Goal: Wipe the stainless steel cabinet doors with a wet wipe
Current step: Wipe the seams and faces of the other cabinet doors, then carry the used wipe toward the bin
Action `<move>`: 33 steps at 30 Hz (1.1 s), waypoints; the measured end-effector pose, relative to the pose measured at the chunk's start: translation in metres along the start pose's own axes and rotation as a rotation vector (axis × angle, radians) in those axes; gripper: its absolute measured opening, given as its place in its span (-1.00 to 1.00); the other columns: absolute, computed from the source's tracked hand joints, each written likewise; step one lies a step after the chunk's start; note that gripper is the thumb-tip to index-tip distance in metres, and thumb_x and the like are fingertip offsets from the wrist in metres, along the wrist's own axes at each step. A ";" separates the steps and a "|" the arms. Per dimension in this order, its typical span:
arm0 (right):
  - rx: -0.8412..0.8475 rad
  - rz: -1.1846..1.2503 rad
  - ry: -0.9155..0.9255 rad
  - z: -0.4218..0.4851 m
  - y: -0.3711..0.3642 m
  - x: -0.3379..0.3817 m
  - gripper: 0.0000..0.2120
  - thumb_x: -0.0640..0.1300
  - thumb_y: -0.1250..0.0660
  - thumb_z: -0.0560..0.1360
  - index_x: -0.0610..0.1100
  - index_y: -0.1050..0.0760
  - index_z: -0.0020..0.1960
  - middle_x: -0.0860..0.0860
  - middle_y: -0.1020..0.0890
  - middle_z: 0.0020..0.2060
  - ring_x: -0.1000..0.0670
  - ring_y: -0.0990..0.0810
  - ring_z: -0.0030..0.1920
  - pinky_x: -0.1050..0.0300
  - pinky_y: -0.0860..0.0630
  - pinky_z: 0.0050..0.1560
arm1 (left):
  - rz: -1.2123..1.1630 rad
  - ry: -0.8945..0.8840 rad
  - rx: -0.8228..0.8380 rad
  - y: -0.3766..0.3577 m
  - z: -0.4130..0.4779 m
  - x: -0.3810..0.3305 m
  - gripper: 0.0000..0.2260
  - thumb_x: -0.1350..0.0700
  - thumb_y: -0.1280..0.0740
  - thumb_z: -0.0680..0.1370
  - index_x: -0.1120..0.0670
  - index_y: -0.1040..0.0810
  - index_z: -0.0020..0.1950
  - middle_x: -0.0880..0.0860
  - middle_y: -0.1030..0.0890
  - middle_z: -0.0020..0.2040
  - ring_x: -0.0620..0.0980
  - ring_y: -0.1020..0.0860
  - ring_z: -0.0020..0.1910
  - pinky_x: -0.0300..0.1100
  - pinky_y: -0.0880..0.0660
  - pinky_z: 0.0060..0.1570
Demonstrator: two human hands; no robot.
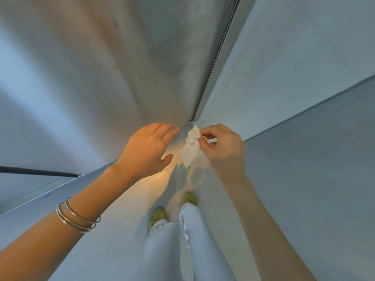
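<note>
Before the cabinet door [142, 57], a crumpled wet wipe [190, 148] is pinched lightly by the right hand [223, 147], left hand [146, 147] spread empty, and could be dropped.

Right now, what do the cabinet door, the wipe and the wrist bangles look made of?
Cabinet door: looks like brushed stainless steel, matte grey with soft, blurred reflections and faint streaks.
Wet wipe, pinched by the right hand: thin white nonwoven or paper, crumpled and limp; cannot tell which.
Bangles: polished silver-coloured metal with bright glints; alloy unclear.
</note>
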State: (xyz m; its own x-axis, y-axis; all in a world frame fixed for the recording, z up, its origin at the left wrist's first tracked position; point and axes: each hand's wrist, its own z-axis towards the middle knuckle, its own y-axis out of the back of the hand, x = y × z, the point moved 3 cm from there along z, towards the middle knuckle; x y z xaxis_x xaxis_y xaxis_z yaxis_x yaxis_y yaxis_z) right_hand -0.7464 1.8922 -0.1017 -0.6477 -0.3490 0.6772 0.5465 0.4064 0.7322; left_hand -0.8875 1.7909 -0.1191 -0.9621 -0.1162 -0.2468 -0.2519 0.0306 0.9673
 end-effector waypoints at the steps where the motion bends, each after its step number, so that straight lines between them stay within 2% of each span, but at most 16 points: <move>1: 0.004 -0.012 0.003 -0.007 0.010 0.013 -0.92 -0.18 -0.37 0.45 -0.08 -0.62 -0.08 0.01 -0.62 -0.12 -0.07 -0.61 -0.15 -0.09 -0.55 -0.13 | -0.001 -0.003 0.002 0.017 -0.005 -0.003 -0.42 0.15 -0.58 0.28 0.27 -0.54 0.25 0.26 -0.60 0.15 0.27 -0.60 0.09 0.11 -0.54 0.05; 5: -0.034 -0.059 0.005 -0.034 0.050 0.056 -0.90 -0.19 -0.36 0.45 -0.06 -0.62 -0.07 0.03 -0.63 -0.08 -0.07 -0.61 -0.11 -0.09 -0.55 -0.10 | 0.025 -0.030 -0.030 0.086 -0.019 -0.014 -0.42 0.13 -0.52 0.35 0.26 -0.48 0.33 0.26 -0.55 0.24 0.27 -0.54 0.19 0.11 -0.48 0.16; 9: -0.170 -0.018 0.033 -0.062 0.091 0.092 -0.92 -0.22 -0.39 0.44 -0.10 -0.64 -0.10 0.02 -0.64 -0.12 -0.04 -0.62 -0.16 -0.08 -0.56 -0.15 | 0.056 -0.080 -0.069 0.141 -0.026 -0.032 -0.40 0.04 -0.40 0.46 0.20 -0.36 0.45 0.20 -0.44 0.38 0.20 -0.41 0.35 0.04 -0.32 0.32; 11: -0.241 -0.021 0.053 -0.075 0.110 0.107 -0.93 -0.22 -0.39 0.44 -0.13 -0.64 -0.11 -0.01 -0.65 -0.14 -0.05 -0.62 -0.18 -0.09 -0.56 -0.17 | 0.058 -0.111 -0.079 0.161 -0.030 -0.047 -0.40 0.02 -0.38 0.48 0.19 -0.33 0.47 0.19 -0.41 0.40 0.17 -0.37 0.38 0.00 -0.27 0.34; 14: -0.314 -0.026 0.062 -0.091 0.136 0.122 -0.91 -0.23 -0.38 0.43 -0.13 -0.64 -0.10 -0.01 -0.64 -0.13 -0.06 -0.62 -0.17 -0.10 -0.56 -0.17 | 0.077 -0.201 -0.097 0.181 -0.038 -0.074 -0.43 0.05 -0.39 0.47 0.22 -0.37 0.43 0.21 -0.46 0.36 0.19 -0.42 0.34 0.01 -0.30 0.31; 25: -0.529 -0.038 -0.077 -0.192 0.198 0.087 -0.95 -0.22 -0.41 0.42 -0.13 -0.63 -0.13 -0.02 -0.66 -0.13 -0.07 -0.64 -0.18 -0.13 -0.56 -0.20 | 0.096 -0.314 -0.088 0.173 -0.064 -0.168 -0.40 -0.02 -0.35 0.49 0.18 -0.32 0.47 0.16 -0.41 0.41 0.15 -0.35 0.40 0.03 -0.29 0.38; 33: -0.619 -0.073 -0.249 -0.279 0.225 0.036 -0.92 -0.22 -0.39 0.43 -0.12 -0.63 -0.10 0.01 -0.66 -0.09 -0.10 -0.64 -0.19 -0.10 -0.55 -0.20 | 0.013 -0.484 -0.090 0.143 -0.097 -0.262 -0.45 0.11 -0.50 0.36 0.26 -0.51 0.30 0.23 -0.57 0.23 0.23 -0.52 0.24 0.07 -0.41 0.25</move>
State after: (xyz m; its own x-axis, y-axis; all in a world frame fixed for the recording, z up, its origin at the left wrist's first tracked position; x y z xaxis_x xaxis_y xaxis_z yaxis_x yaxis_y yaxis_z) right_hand -0.4992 1.7354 0.1075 -0.7573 -0.1216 0.6416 0.6520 -0.1958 0.7325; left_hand -0.6608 1.7298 0.0894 -0.9088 0.3585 -0.2133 -0.2503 -0.0596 0.9663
